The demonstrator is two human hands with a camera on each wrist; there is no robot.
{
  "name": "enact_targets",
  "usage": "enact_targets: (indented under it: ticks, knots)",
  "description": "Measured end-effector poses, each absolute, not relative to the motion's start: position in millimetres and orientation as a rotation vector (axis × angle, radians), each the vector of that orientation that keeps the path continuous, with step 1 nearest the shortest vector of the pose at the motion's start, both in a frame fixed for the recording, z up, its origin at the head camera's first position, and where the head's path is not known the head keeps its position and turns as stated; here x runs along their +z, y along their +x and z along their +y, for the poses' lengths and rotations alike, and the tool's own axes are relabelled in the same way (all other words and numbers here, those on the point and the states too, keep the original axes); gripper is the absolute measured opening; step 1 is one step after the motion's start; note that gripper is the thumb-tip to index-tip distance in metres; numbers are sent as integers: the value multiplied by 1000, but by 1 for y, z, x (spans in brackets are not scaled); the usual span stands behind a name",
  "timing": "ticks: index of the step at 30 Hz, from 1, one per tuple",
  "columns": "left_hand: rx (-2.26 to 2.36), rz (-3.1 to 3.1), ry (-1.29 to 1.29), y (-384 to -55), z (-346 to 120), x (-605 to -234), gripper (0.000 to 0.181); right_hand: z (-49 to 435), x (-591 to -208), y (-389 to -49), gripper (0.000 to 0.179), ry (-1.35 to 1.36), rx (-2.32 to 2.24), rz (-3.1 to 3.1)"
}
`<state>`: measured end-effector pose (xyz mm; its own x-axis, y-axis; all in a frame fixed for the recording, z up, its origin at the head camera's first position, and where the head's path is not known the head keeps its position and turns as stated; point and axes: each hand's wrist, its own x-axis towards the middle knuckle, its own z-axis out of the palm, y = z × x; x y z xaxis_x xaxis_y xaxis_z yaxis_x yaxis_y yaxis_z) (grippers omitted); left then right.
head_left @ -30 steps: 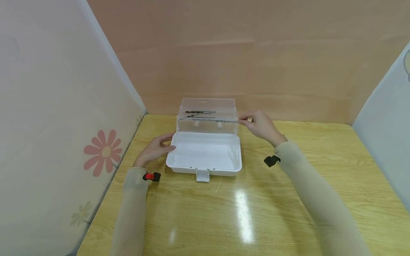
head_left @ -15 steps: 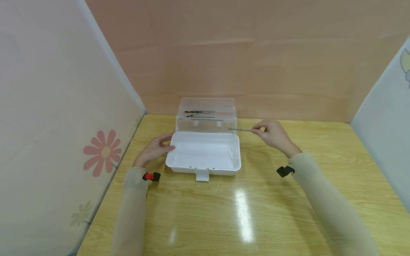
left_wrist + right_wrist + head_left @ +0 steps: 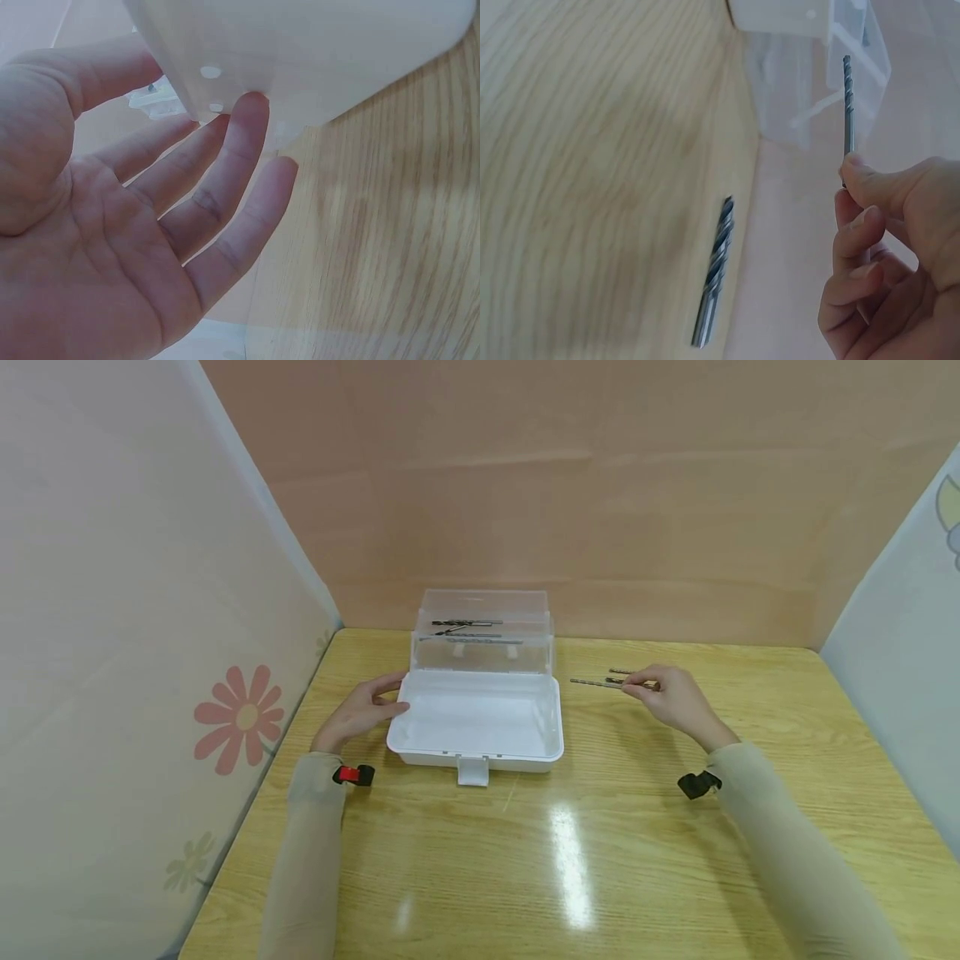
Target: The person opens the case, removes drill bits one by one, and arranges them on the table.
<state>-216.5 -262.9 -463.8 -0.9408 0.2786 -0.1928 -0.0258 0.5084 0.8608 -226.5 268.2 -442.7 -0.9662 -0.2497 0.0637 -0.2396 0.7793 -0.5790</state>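
Observation:
A white box [image 3: 474, 765] stands with its clear lid [image 3: 486, 602] and clear trays raised at the back. My left hand [image 3: 362, 712] is at its left side, the fairly straight fingers [image 3: 251, 142] against the outer wall and the thumb at the rim. Right of the box, my right hand [image 3: 675, 700] pinches a thin metal drill bit [image 3: 596, 682] between thumb and index finger, spiral end pointing left. Close by, partly hidden behind this hand, are a thick drill bit [image 3: 714, 274] and another thin bit [image 3: 620, 672] on the table.
Several more drill bits [image 3: 461, 623] lie in the clear trays. The wooden table [image 3: 465, 860] backs onto a brown wall [image 3: 600, 527], with a flowered panel [image 3: 112, 693] at the left. A latch [image 3: 472, 771] hangs at the box front.
My right hand has moved right and toward me, from beside the clear trays, carrying the pinched drill bit out over the table. The left hand and the box have stayed put.

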Motion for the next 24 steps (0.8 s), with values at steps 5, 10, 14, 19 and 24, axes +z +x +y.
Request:
enact_targets:
  ticks: [5, 10, 14, 19, 24]
  knots:
    - [1398, 2452, 226, -215, -263, -463, 72, 281, -453, -227, 34, -403, -904, 2967]
    - [1408, 2446, 239, -214, -265, -463, 71, 297, -463, -230, 37, -369, -863, 2954]
    - [1409, 2450, 259, -214, -266, -464, 71, 310, -472, -234, 37, -348, -850, 2949]
    - [1413, 2444, 262, -214, -266, -464, 71, 323, -480, -238, 37, -345, -824, 2963]
    - [1417, 2442, 265, -213, -265, -464, 71, 332, -487, -244, 40, -309, -796, 2957]
